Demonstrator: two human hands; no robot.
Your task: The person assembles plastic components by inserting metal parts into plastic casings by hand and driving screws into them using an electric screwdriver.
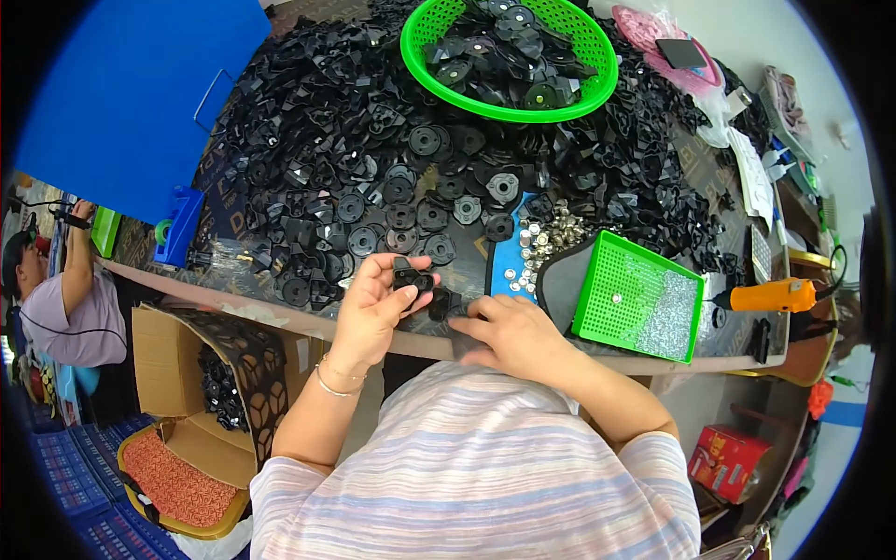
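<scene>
My left hand [369, 313] is closed on a small black plastic part [411, 277], pinched between thumb and fingers above the table's front edge. My right hand [518, 338] lies low over the edge with its fingers apart and nothing visible in them. Just beyond its fingertips is another black part [441, 304]; whether they touch it I cannot tell. Several round black parts [401, 217] lie in front of my left hand. Beyond my right hand, small silvery metal pieces [558, 231] are heaped on and beside a blue sheet [504, 259].
A green tray [591, 297] with small shiny pieces sits to the right, near an orange-handled tool [773, 296]. A green basket [417, 67] of black parts stands on the far heap. At left are a blue panel [131, 93], a tape dispenser [179, 229] and a co-worker [70, 303].
</scene>
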